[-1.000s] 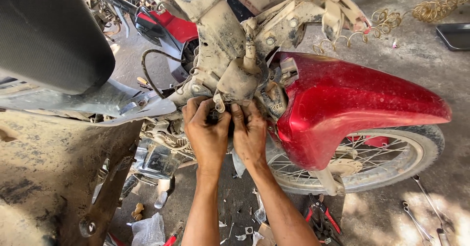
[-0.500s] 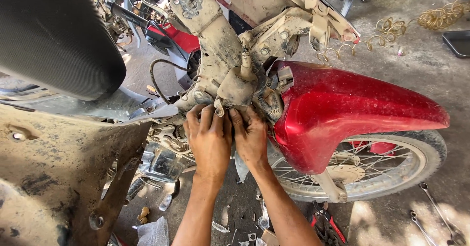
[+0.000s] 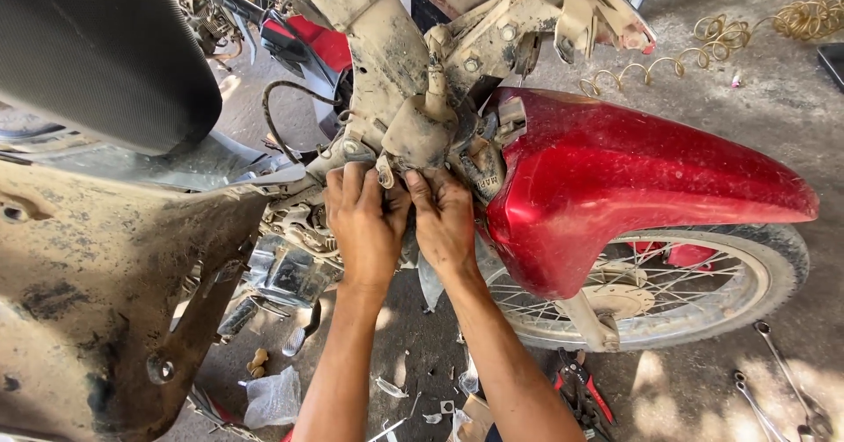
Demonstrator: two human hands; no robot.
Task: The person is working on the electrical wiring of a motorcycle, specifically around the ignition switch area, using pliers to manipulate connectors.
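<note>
Left hand (image 3: 365,227), right hand (image 3: 444,222) on muddy frame (image 3: 387,47); red fender (image 3: 615,178) beside

Bright, sharp daylight; dappled ground shadows

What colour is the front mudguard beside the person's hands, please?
The front mudguard is glossy red, dusted with dirt; the head view shows it clearly.

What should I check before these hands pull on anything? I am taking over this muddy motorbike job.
1. Left hand placed on the mud-caked frame joint: ok.
2. Right hand beside it, fingertips at the same joint: ok.
3. Part being gripped: cannot tell, fingers hide it.
4. Glossy red front mudguard attached over the spoked wheel: ok.
5. Red-handled pliers on the floor near the wheel: ok.
</note>
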